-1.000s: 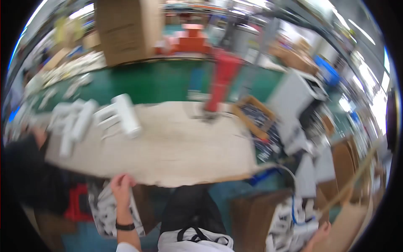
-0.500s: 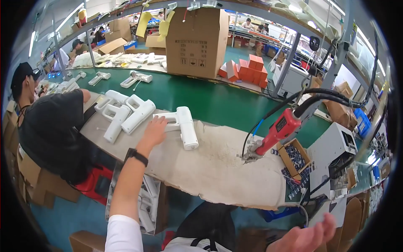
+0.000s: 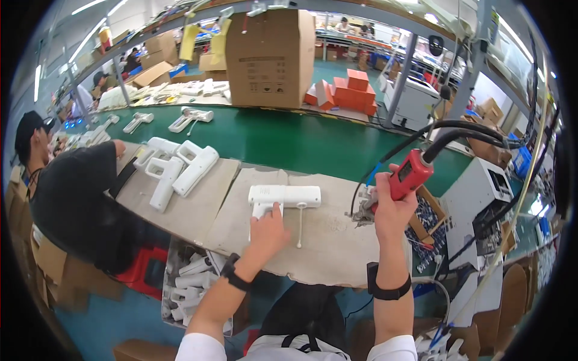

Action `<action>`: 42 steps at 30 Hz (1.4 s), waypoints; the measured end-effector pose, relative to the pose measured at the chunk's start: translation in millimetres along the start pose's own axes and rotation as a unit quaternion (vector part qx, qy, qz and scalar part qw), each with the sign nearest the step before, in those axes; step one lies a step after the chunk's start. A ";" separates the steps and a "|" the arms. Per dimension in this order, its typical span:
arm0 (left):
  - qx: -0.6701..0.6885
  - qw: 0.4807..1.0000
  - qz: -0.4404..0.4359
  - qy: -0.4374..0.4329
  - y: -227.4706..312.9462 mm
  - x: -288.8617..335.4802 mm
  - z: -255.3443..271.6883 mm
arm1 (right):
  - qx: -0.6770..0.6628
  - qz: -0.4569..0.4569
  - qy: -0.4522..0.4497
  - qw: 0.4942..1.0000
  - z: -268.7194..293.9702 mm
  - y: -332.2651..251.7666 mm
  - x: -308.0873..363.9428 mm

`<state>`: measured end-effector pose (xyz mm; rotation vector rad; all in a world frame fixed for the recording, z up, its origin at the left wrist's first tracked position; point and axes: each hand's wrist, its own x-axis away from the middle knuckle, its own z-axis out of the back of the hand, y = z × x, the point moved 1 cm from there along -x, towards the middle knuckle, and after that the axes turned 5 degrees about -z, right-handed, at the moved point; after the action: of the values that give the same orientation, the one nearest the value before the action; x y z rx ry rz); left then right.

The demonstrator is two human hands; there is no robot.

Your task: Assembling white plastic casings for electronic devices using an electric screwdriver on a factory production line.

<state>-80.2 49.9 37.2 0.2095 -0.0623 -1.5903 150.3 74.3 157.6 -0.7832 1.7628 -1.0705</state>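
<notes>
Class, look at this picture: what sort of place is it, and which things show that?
Probably a factory assembly line: a green conveyor carrying white casings, a red power tool on cables, and stacked cartons.

the white gun-shaped casing (image 3: 283, 198) has been drawn from beside the other casings to the middle of the mat and is now pinned by the left hand (image 3: 267, 231). the red power screwdriver (image 3: 408, 174) has been gripped by the right hand (image 3: 390, 207), which was low at the edge before.
</notes>
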 end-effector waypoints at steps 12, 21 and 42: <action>-0.042 0.970 -0.185 -0.153 64.4 -90.6 -10.1 | 0.015 -0.013 0.000 1.000 37.3 -71.4 10.4; 0.024 0.957 -0.240 -0.164 117.6 -52.2 -22.5 | -0.014 0.066 -0.004 0.998 14.8 -14.1 -20.5; -0.043 0.953 -0.274 -0.123 113.5 -49.3 -27.4 | 0.038 0.053 -0.021 0.998 -10.1 36.8 -27.4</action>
<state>37.1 97.7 34.3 -0.0495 -0.1371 -2.1646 149.5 116.3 136.7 -0.6530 1.6985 -1.0363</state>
